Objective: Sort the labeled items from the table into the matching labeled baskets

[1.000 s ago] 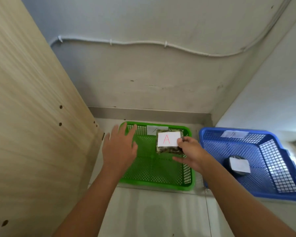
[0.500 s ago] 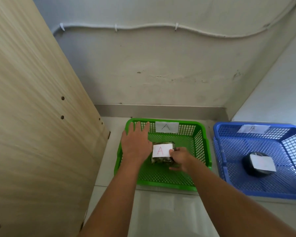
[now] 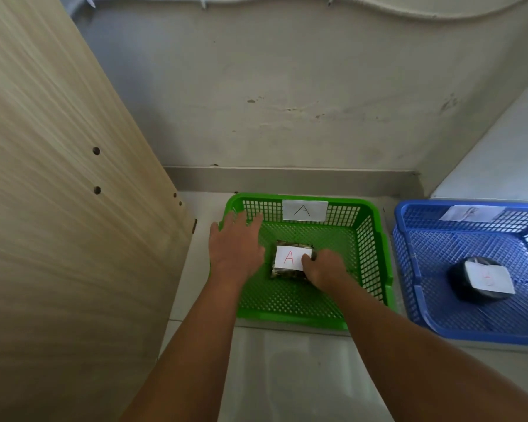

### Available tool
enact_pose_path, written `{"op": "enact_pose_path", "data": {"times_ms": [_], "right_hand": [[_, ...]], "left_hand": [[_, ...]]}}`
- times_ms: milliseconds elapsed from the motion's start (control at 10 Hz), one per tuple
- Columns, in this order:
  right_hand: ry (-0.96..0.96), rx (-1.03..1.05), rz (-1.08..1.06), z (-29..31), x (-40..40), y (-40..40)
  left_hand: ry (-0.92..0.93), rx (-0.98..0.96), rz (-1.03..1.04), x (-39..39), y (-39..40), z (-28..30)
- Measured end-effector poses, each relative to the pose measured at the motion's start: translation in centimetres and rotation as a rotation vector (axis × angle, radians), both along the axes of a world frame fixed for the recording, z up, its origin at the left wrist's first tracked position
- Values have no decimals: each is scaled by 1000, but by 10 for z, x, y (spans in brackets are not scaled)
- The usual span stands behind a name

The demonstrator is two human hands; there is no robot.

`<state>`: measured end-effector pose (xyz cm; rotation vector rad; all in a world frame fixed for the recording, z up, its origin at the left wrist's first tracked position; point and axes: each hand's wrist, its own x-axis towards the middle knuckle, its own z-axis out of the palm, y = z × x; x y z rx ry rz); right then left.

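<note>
A green basket (image 3: 375, 239) with a white "A" label on its far wall stands on the floor. Inside it lies a small clear packet (image 3: 290, 260) carrying a white card with a red "A". My right hand (image 3: 325, 268) grips the packet's right edge, low on the basket floor. My left hand (image 3: 235, 243) is spread flat over the basket's left rim, fingers apart, holding nothing. To the right, a blue basket (image 3: 409, 248) holds a black round item (image 3: 476, 283) with a white card on top.
A tall wooden panel (image 3: 58, 208) leans close on the left. A grey wall with a skirting strip (image 3: 287, 178) stands right behind the baskets. Pale tiled floor (image 3: 287, 376) lies in front of the baskets.
My right hand has lowered the "A" packet from above the green basket down onto its floor. My left hand stayed by the basket's left rim. The camera has tilted down and come closer.
</note>
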<state>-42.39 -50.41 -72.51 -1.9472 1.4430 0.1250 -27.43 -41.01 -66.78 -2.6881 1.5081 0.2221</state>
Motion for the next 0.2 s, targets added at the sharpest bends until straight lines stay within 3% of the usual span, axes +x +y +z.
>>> {"op": "enact_pose_path", "data": {"times_ms": [200], "right_hand": [[110,-232,172,24,-17,-7]], "left_hand": [[30,4,16,-3,-4,-10]]}}
